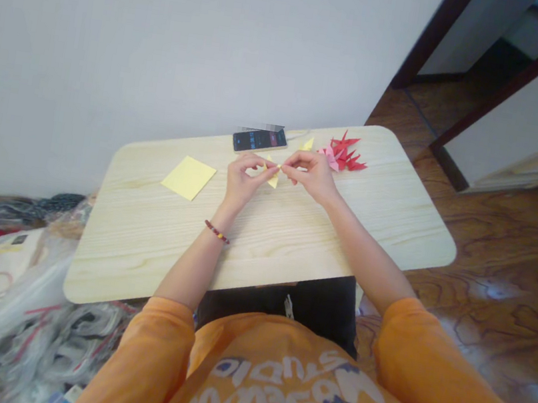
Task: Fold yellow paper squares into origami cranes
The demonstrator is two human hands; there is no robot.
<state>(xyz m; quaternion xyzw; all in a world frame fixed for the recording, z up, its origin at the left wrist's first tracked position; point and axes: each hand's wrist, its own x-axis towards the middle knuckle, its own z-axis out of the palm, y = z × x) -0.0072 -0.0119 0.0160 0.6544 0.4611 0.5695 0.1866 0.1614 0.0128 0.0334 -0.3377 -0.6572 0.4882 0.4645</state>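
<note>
My left hand (244, 175) and my right hand (310, 172) meet over the middle of a light wooden table (152, 238). Both pinch a small folded piece of yellow paper (273, 177) between their fingertips, just above the tabletop. A beaded bracelet sits on my left wrist. A flat square of yellow paper (188, 177) lies to the left of my left hand. Several folded red and pink paper cranes (344, 153) rest just beyond my right hand, with a small yellow folded piece (306, 144) next to them.
A dark phone (259, 139) lies at the table's far edge against the white wall. Plastic bags and fabric (6, 297) are piled on the floor to the left. Wooden floor and a doorway (469, 76) lie to the right.
</note>
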